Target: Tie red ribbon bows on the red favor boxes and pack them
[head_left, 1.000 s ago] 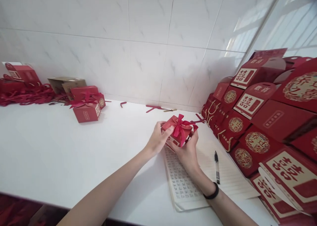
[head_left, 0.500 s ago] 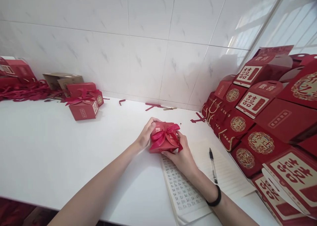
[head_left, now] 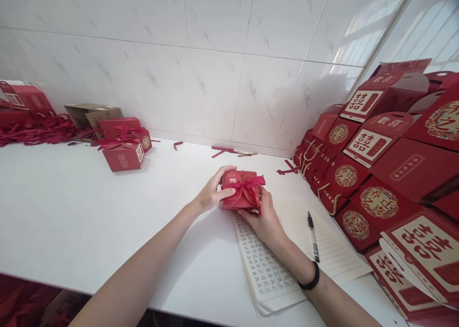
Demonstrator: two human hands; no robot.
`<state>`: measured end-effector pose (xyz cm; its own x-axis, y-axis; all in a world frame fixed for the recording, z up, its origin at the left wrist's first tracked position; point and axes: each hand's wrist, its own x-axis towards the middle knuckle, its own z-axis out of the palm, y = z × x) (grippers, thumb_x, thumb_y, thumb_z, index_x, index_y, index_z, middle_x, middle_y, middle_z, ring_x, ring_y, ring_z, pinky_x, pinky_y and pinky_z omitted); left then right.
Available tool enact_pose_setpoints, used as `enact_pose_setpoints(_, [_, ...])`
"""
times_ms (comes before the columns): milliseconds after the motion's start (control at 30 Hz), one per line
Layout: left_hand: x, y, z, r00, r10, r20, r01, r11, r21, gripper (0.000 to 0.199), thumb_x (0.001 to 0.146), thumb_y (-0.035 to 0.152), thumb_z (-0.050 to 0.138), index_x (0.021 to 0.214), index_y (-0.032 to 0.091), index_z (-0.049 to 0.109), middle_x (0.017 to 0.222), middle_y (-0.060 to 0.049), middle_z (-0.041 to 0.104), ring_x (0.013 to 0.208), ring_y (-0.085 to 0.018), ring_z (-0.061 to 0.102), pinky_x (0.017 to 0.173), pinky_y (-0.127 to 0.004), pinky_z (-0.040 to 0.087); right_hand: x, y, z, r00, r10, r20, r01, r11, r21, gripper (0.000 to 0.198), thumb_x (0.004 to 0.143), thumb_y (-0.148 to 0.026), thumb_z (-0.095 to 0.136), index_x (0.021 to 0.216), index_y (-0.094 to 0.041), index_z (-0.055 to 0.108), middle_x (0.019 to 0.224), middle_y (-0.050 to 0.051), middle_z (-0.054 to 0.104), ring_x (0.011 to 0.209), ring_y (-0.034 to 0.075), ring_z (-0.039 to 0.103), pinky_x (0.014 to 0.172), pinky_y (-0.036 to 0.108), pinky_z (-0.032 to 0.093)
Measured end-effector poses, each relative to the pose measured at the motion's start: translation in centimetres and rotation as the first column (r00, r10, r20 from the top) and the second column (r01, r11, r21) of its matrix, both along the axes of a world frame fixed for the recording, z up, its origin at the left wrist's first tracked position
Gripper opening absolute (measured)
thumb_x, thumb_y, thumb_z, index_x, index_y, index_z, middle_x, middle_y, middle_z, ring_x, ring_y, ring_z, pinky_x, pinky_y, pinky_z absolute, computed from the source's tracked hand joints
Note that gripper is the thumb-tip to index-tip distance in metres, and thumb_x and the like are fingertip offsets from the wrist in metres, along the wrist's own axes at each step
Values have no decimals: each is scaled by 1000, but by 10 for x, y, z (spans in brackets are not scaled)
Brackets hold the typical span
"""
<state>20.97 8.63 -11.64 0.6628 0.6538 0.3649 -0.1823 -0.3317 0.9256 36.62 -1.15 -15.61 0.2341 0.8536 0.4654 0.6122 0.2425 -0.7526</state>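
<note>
Between my hands is a small red gift box (head_left: 233,201) with a dark pink ribbon bow (head_left: 247,185) tied across its top. My left hand (head_left: 214,191) grips its left side, thumb lying on the top near the bow and fingers round the far edge. On the right side my right hand (head_left: 264,218) holds the box, its thumb at the near lower edge and its fingers partly hidden behind the ribbon. Under my right hand lies an open notebook (head_left: 263,274) filled with handwriting, and a black-capped pen (head_left: 313,236) rests on its right page.
Two red boxes (head_left: 124,158), at least one with a bow, stand at the back left near a brown carton (head_left: 93,114) and piled ribbons (head_left: 43,130). Stacked red boxes (head_left: 405,167) and bags fill the right side. Ribbon scraps (head_left: 223,151) lie along the tiled wall.
The gift box has tipped so that its top shows more. My left thumb has come onto the top of the box; my right hand keeps its hold.
</note>
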Motion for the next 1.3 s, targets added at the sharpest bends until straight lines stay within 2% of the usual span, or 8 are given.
enact_pose_setpoints(267, [4, 4, 3, 993, 78, 91, -68, 992, -111, 52, 72, 29, 63, 122, 20, 53, 114, -8, 59, 109, -25, 50, 94, -38, 40, 1, 2, -2, 998, 8, -57, -7, 1000, 28, 64, 75, -29, 61, 129, -22, 30, 120, 10, 43, 114, 27, 46, 97, 46, 42])
enact_pose_setpoints(467, [3, 7, 2, 990, 44, 133, -16, 978, -210, 48, 72, 27, 61, 119, 19, 58, 110, -7, 65, 106, -24, 54, 91, -36, 42, 1, 3, -2, 991, 53, -123, -53, 999, 9, 66, 73, -32, 64, 130, -22, 30, 121, 11, 43, 114, 26, 46, 95, 44, 44])
enact_pose_setpoints(567, [2, 7, 4, 990, 57, 128, -32, 981, -189, 46, 69, 25, 62, 114, 18, 60, 103, -6, 66, 100, -22, 56, 87, -34, 44, 2, 0, 2, 960, 163, -228, -169, 986, -9, 77, 71, -33, 68, 134, -22, 25, 126, 12, 42, 114, 26, 47, 92, 44, 46])
enact_pose_setpoints(733, [5, 2, 7, 974, 190, 125, -172, 975, -139, 33, 71, 28, 62, 103, 18, 62, 106, -6, 65, 96, -21, 57, 82, -33, 45, 7, -7, 13, 833, 378, -405, -435, 899, -55, 89, 78, -48, 63, 142, -27, 5, 142, 12, 29, 127, 25, 37, 102, 46, 37])
enact_pose_setpoints(867, [9, -2, 6, 965, 234, 118, -227, 972, -67, 27, 76, 31, 59, 99, 18, 63, 111, -7, 63, 96, -20, 57, 83, -33, 44, 6, -9, 17, 847, 238, -475, -291, 956, -42, 72, 86, -58, 45, 139, -27, 8, 142, 14, 28, 127, 25, 37, 102, 48, 37])
enact_pose_setpoints(967, [11, -7, 5, 973, 198, 116, -198, 980, -5, 26, 78, 30, 57, 101, 18, 61, 113, -7, 62, 97, -20, 56, 85, -32, 43, -1, -10, 17, 927, 153, -343, -170, 985, -21, 76, 82, -52, 57, 137, -26, 10, 142, 15, 26, 125, 26, 40, 99, 47, 40])
enact_pose_setpoints(1100, [11, -10, 4, 974, 171, 148, -173, 985, 1, 25, 80, 30, 57, 102, 20, 56, 117, -7, 58, 97, -19, 55, 86, -32, 42, -7, -9, 14, 963, 151, -224, -145, 988, 43, 79, 81, -41, 62, 137, -24, 8, 139, 16, 29, 121, 25, 45, 99, 45, 42])
enact_pose_setpoints(1300, [9, -5, 0, 970, 51, 239, -29, 995, -94, 25, 76, 31, 58, 97, 18, 53, 123, -9, 54, 107, -23, 52, 86, -34, 42, -5, -7, 12, 960, 140, -244, -136, 990, 34, 81, 80, -41, 64, 137, -23, 9, 139, 16, 30, 121, 25, 45, 98, 44, 43])
